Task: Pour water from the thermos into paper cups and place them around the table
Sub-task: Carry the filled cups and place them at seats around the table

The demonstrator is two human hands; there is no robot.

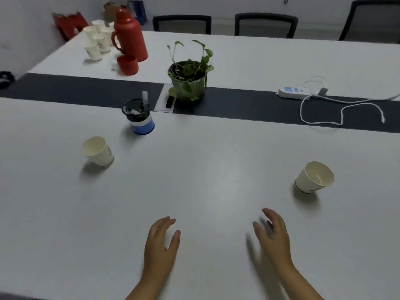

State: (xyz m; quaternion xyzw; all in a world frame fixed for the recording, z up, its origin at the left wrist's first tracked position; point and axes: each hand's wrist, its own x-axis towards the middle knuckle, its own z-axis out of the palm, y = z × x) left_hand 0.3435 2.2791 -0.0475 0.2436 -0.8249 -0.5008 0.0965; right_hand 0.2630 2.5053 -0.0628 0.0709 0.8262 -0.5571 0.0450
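Tabletop point(216, 169) showing pale grey-white, dark navy band point(86, 87) running across middle. Thermos point(129, 35) showing solid red; its loose cap point(127, 64) matching red. Paper cups, near left point(98, 151) and near right point(313, 177), showing cream-white with dark stripe at base. Pen holder point(140, 116) showing black top, white band, blue base. Plant point(189, 76) showing green leaves, green pot. Power strip point(294, 92) showing white with blue sockets, white cable. Chairs point(181, 23) showing black frames, grey mesh.

Right hand point(273, 237) fingers motion-blurred. Both forearms cut off at bottom edge. Rear paper cups point(98, 38) partly hidden behind thermos point(129, 35), upper left; count not determinable.
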